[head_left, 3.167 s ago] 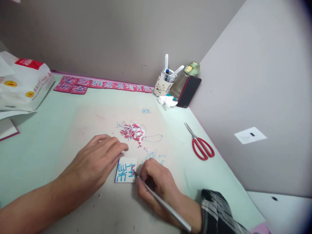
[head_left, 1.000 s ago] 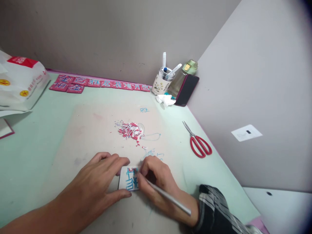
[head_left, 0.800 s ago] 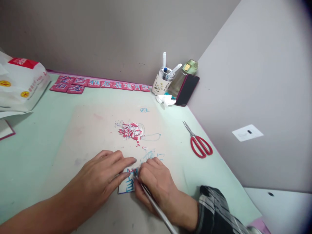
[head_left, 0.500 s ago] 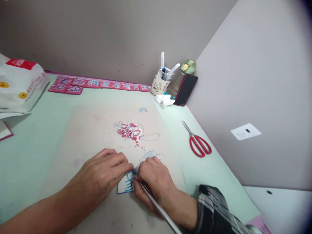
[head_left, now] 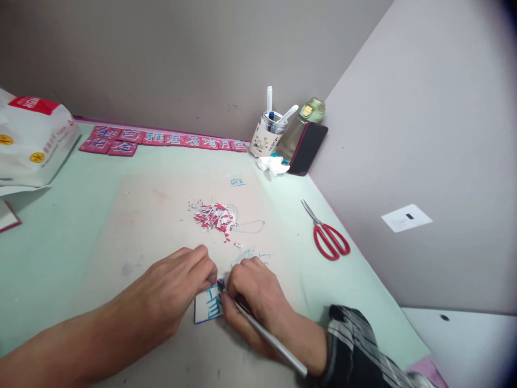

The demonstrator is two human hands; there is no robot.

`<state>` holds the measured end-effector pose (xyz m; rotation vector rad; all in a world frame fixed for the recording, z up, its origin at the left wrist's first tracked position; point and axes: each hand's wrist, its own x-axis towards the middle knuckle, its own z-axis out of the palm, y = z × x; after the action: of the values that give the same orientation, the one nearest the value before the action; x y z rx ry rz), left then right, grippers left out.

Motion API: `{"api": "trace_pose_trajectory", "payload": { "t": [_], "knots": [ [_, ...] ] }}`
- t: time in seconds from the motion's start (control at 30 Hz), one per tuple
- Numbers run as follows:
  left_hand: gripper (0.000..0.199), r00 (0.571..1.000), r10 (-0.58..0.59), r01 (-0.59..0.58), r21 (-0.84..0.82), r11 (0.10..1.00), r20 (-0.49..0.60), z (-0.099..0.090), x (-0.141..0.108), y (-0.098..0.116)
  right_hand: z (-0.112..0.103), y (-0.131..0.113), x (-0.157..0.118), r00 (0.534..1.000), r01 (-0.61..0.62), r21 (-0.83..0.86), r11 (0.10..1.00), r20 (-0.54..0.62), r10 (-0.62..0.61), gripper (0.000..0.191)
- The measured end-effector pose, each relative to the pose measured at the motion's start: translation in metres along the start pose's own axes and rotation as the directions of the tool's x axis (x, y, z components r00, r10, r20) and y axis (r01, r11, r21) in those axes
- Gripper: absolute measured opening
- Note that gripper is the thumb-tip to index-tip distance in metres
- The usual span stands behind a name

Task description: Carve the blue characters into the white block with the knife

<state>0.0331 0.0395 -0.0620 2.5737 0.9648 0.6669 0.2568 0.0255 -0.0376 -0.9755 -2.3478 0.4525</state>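
A small square card (head_left: 207,308) with blue Chinese strokes on its white face lies on the mat between my hands. Red shows at its top edge. My left hand (head_left: 182,285) rests over the card's upper left side, fingers curled and closed at its edge; the fingertips are partly hidden. In my right hand (head_left: 258,296) is a slim silver craft knife (head_left: 270,340), its dark tip at the card's top right corner. Just beyond lies a heap of red and white paper scraps (head_left: 216,216).
Red scissors (head_left: 329,237) lie at the right. Farther back stand a jar of markers (head_left: 266,137), a green bottle (head_left: 294,132), a phone (head_left: 309,150) and crumpled tissue (head_left: 273,165). Red character cards (head_left: 173,140) line the back edge; a white bag (head_left: 34,143) sits at left.
My left fingers have curled in and drawn slightly back from the knife tip. The knife's rear end has swung a little to the right and up.
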Motion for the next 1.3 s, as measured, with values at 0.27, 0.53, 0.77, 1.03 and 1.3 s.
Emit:
{"api": "trace_pose_trajectory", "payload": {
  "t": [0.27, 0.53, 0.77, 1.03, 1.3],
  "knots": [
    [0.031, 0.978, -0.171, 0.181, 0.077, 0.980, -0.122, -0.020, -0.008, -0.002, -0.006, -0.003, -0.001, 0.993, -0.104, 0.113, 0.988, 0.059, 0.098, 0.022],
    [0.051, 0.970, -0.178, 0.190, -0.061, 0.980, 0.164, -0.005, -0.019, 0.007, -0.020, 0.007, 0.006, 0.892, -0.442, 0.584, 0.681, 0.209, 0.400, 0.023],
    [0.058, 0.967, -0.159, 0.185, -0.119, 0.975, 0.201, -0.017, -0.018, 0.002, -0.023, 0.017, 0.000, 0.895, -0.446, 0.588, 0.674, 0.275, 0.352, 0.020],
    [0.055, 0.977, -0.106, 0.132, -0.135, 0.982, 0.186, -0.021, -0.014, -0.002, -0.020, 0.022, -0.002, 0.935, -0.349, 0.516, 0.782, 0.241, 0.259, 0.017],
    [0.054, 0.978, -0.087, 0.111, -0.123, 0.986, 0.187, -0.021, -0.012, -0.006, -0.019, 0.023, -0.001, 0.938, -0.340, 0.494, 0.800, 0.244, 0.247, 0.019]
  ]
}}
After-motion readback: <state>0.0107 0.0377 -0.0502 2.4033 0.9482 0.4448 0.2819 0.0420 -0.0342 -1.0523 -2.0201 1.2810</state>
